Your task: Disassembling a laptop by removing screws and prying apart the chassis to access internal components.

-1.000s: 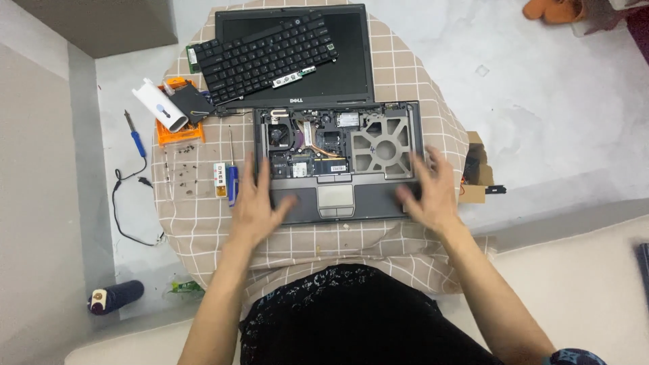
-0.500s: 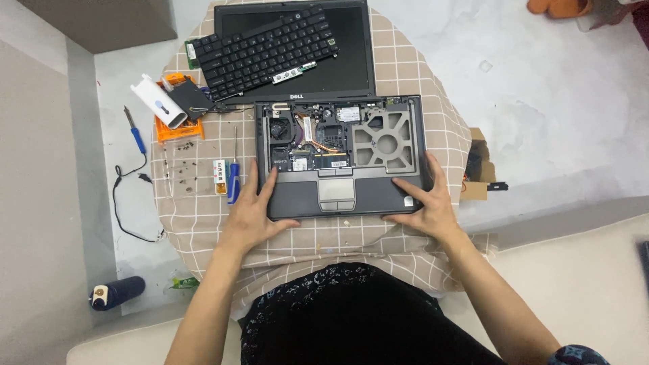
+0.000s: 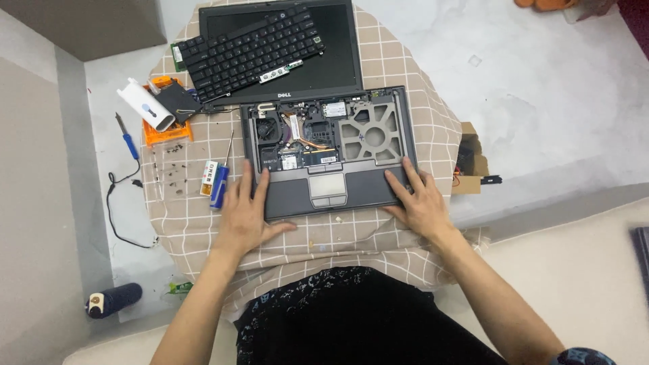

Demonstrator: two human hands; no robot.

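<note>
An opened grey laptop (image 3: 324, 145) lies on a checked cloth, its fan, copper heat pipe and boards exposed above the palm rest and touchpad (image 3: 326, 186). My left hand (image 3: 247, 213) lies flat on the front left corner of the palm rest, fingers spread. My right hand (image 3: 419, 199) rests on the front right corner, fingers spread over the edge. Neither hand holds anything. The detached black keyboard (image 3: 250, 51) lies tilted across the laptop's dark screen (image 3: 338, 61).
A checked cloth (image 3: 405, 88) covers the small table. Left of the laptop lie a thin screwdriver (image 3: 228, 152), a small blue and white pack (image 3: 216, 181), several loose screws (image 3: 169, 172) and an orange tray (image 3: 165, 125) with a white tube. A soldering iron (image 3: 126, 135) and cardboard box (image 3: 470, 162) sit on the floor.
Both hands have shifted inward on the palm rest, from gripping its side edges to lying flat on its front corners. The laptop has stayed in place.
</note>
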